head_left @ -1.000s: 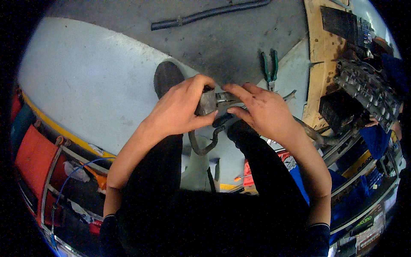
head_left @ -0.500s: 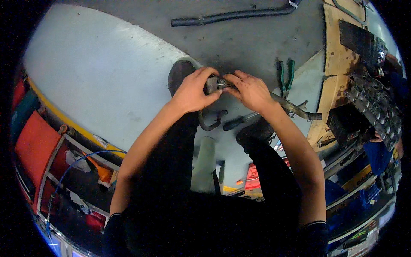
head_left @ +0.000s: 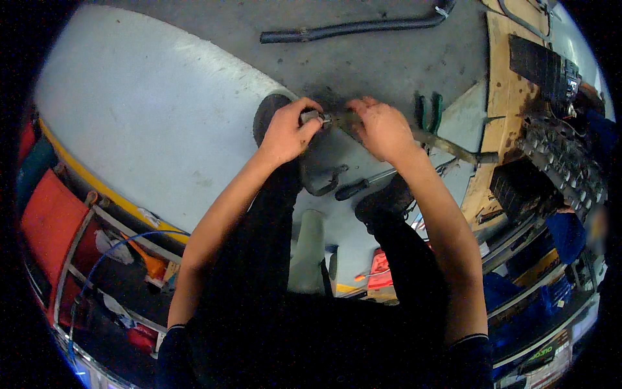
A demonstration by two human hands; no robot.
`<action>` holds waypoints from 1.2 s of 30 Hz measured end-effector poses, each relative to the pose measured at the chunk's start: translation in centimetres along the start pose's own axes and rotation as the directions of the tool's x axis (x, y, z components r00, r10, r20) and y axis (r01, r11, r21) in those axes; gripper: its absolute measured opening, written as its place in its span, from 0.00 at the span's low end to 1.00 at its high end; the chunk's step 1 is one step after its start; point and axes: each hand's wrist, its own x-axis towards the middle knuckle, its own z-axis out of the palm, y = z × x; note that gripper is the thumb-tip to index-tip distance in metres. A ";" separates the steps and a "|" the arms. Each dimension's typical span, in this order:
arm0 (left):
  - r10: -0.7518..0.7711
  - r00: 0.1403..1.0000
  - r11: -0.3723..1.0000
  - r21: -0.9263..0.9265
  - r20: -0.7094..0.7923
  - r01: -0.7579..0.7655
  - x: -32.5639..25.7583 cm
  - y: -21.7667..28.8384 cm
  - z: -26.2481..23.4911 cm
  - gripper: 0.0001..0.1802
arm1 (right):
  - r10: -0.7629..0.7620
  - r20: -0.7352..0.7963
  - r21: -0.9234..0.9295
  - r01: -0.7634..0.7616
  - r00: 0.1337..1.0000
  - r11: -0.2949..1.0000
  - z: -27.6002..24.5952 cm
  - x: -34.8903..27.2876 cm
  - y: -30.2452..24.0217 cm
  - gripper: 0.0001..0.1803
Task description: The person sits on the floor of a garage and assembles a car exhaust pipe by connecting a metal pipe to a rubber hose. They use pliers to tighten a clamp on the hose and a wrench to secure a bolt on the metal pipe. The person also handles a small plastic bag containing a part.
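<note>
My left hand (head_left: 284, 135) is closed around a small grey metal fitting (head_left: 313, 117), whose end sticks out between thumb and forefinger. Opposite it, my right hand (head_left: 383, 131) grips a dirty dark hose (head_left: 453, 150) near its end; its fingers are slightly blurred. The hose runs out to the right under my wrist, and a gap lies between its end and the fitting. Below my left hand a curved dark hose (head_left: 327, 186) shows; I cannot tell whether it joins the fitting. A dark-handled screwdriver (head_left: 353, 188) and green-handled pliers (head_left: 429, 114) lie on the floor.
A long black hose (head_left: 350, 29) lies ahead on the floor. Cardboard (head_left: 502, 78) with dark parts is at right, beside a blue cart. A red-and-grey cart (head_left: 55, 207) with a blue cable stands at left. A red case (head_left: 381, 269) sits between my legs.
The hose end in my right hand has come away from the metal fitting. My right hand has shifted slightly right, and my left hand with the fitting slightly left.
</note>
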 end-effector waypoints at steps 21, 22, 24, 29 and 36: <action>-0.026 0.986 1.000 0.010 -0.166 0.028 6.5 -3.9 -2.0 0.21 | -0.272 -0.285 -0.288 0.188 0.919 0.939 -3.0 16.8 4.5 0.22; -0.014 0.988 1.000 -0.001 -0.155 0.014 6.6 -4.2 -2.1 0.21 | -0.270 -0.255 -0.233 0.212 0.929 0.949 -3.1 16.7 4.7 0.21; -0.082 0.989 0.997 0.000 -0.119 0.083 6.5 -4.0 -2.4 0.22 | -0.256 -0.193 -0.127 0.235 0.947 0.964 -4.0 15.3 5.3 0.20; -0.085 0.982 0.996 0.012 -0.166 0.089 6.5 -4.0 -2.2 0.23 | -0.279 -0.171 -0.096 0.266 0.945 0.959 -4.1 12.1 8.9 0.25; -0.009 0.987 1.000 -0.027 -0.160 0.005 6.5 -4.4 -2.0 0.23 | -0.206 -0.081 -0.066 0.201 0.975 0.977 -4.4 10.4 9.1 0.23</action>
